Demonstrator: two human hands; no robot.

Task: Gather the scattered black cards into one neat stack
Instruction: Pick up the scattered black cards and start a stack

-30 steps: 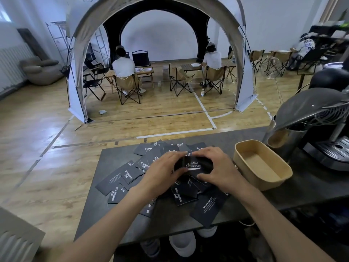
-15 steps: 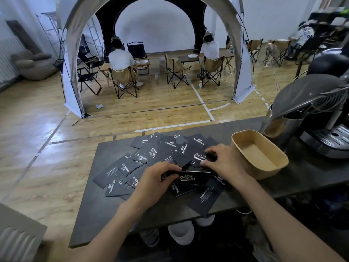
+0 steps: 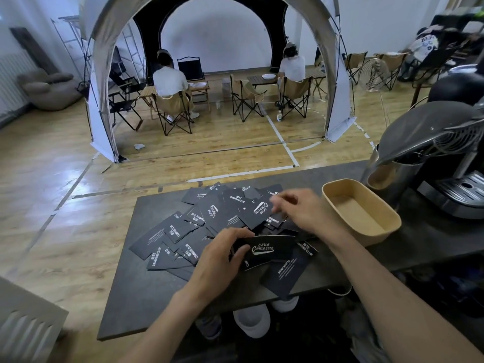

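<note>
On dark grey tabletop [image 3: 146,297], early stage: few black printed cards [image 3: 264,248] gripped in left hand [image 3: 217,260], right hand [image 3: 306,213] blurred over another, grip undeterminable, bulk of loose pile [image 3: 183,231] ungathered.

the left hand [image 3: 222,255] is curled round a few black cards [image 3: 264,248], thumb on top. the right hand [image 3: 305,212] is held further forward, fingers bent and blurred; its grip cannot be told.
</note>
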